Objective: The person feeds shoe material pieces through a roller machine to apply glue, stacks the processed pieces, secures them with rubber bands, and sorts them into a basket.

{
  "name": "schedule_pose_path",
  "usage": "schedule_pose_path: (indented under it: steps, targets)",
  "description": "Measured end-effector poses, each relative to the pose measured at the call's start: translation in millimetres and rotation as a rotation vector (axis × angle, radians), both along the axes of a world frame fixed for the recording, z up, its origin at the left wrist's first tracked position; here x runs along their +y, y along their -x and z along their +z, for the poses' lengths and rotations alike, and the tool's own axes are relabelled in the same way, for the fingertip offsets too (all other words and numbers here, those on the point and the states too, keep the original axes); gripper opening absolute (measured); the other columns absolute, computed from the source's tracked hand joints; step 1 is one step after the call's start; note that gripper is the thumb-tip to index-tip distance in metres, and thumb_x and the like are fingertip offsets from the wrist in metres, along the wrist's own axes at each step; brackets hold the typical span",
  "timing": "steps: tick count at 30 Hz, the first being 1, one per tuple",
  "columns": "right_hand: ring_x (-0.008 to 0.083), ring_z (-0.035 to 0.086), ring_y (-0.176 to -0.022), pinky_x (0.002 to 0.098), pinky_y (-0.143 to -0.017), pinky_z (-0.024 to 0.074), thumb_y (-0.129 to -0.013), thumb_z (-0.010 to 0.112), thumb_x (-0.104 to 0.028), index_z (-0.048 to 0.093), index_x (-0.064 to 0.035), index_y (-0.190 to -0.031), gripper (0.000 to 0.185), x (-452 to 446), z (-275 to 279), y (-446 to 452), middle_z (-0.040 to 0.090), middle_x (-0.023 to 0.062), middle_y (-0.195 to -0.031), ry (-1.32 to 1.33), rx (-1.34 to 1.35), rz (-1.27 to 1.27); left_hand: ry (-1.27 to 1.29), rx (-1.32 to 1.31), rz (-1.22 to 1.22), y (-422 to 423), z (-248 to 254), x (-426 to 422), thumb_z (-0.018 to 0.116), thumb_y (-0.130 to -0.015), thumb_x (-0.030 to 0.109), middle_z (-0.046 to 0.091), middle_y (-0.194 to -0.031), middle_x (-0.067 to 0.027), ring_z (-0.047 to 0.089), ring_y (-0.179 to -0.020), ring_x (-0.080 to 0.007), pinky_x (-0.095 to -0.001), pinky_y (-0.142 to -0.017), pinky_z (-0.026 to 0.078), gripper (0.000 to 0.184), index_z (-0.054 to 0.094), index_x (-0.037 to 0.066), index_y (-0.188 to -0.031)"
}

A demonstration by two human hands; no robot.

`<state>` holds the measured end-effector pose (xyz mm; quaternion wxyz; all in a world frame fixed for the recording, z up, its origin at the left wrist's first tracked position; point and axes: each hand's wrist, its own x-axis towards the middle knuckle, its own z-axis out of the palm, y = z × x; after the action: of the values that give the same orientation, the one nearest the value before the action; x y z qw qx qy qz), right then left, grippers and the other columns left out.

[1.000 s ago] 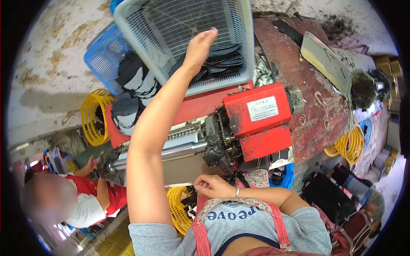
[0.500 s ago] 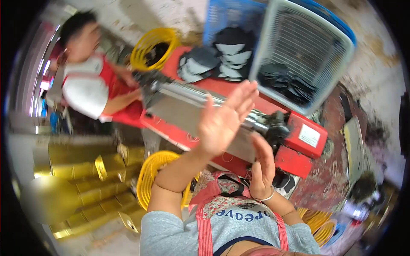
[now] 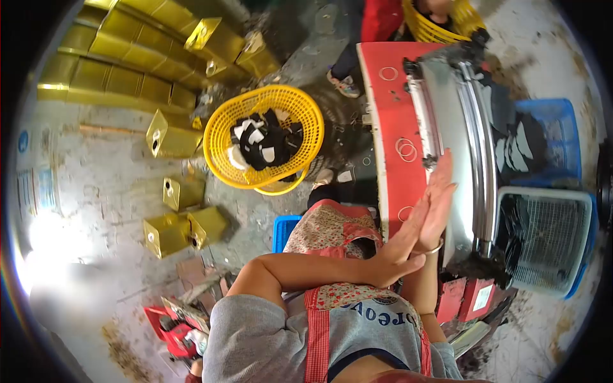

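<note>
My left hand [image 3: 391, 257] reaches across my front, its fingers stretched out and its palm side against my right hand. My right hand [image 3: 438, 214], with a pale bangle at the wrist, also has straight fingers and points away from me. Nothing shows between the two hands. They are held over the near edge of a machine with long metal rollers [image 3: 476, 153], which stands on a red tabletop [image 3: 393, 115]. Several thin pale rings [image 3: 406, 149] lie on the tabletop.
Left of the table is a yellow basket [image 3: 217, 143] holding black and white pieces. A blue crate [image 3: 562, 121] and a pale basket [image 3: 578, 210] with dark pieces stand beyond the rollers. Gold tins [image 3: 175, 220] sit on the floor. Another person [image 3: 380, 22] is at the table's far end.
My hands were apart over the machine, the left raised; now they meet. My view has turned left, so the yellow basket and gold tins show fully.
</note>
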<state>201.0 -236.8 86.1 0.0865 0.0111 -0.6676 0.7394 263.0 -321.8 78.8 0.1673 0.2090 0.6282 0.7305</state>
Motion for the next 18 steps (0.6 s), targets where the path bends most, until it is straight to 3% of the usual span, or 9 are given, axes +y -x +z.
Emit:
schedule_pose_path:
  steps: [5, 8, 14, 18]
  targets:
    - [0.0258, 0.007, -0.141, 0.0359, -0.114, 0.0065, -0.093, 0.033, -0.05, 0.009, 0.0008, -0.145, 0.076, -39.9, -27.0, 28.5, 0.008, 0.0134, -0.152, 0.066, -0.1, 0.011, 0.143, -0.281, -0.314, 17.4, -37.5, -48.1, 0.041, -0.092, 0.046, 0.008, -0.149, -0.0252, 0.007, -0.14, -0.0335, -0.038, -0.112, 0.005, 0.082, 0.003, -0.008, -0.142]
    - [0.0254, 0.007, -0.141, 0.0356, -0.114, 0.0069, -0.094, 0.033, -0.049, 0.009, 0.0002, -0.145, 0.075, -69.5, -53.2, 35.7, 0.009, 0.0129, -0.152, 0.126, -0.213, -0.004, 0.019, -0.167, 0.021, 37.6, -39.9, -71.2, 0.041, -0.093, 0.045, 0.01, -0.149, -0.0244, 0.008, -0.14, -0.0314, -0.0366, -0.113, 0.006, 0.08, 0.005, -0.007, -0.142]
    - [0.0248, 0.007, -0.141, 0.035, -0.114, 0.0077, -0.095, 0.031, -0.046, 0.01, -0.0009, -0.145, 0.071, -140.2, -111.7, 21.4, 0.01, 0.0118, -0.152, 0.173, -0.448, -0.042, -0.038, -0.414, 0.15, 81.8, -113.6, -112.2, 0.035, -0.095, 0.045, 0.004, -0.152, -0.0192, 0.001, -0.141, -0.0299, -0.0345, -0.113, 0.005, 0.075, 0.003, 0.001, -0.145]
    - [0.0213, 0.01, -0.141, 0.0342, -0.114, 0.0102, -0.098, 0.028, -0.036, 0.014, -0.0015, -0.145, 0.059, -165.2, -155.7, 17.9, 0.014, 0.0109, -0.152, 0.165, -0.505, -0.022, -0.093, -0.629, 0.12, 84.2, -146.9, -145.1, 0.033, -0.096, 0.045, -0.001, -0.153, -0.0155, -0.004, -0.141, -0.029, -0.035, -0.113, 0.003, 0.071, 0.003, 0.003, -0.146]
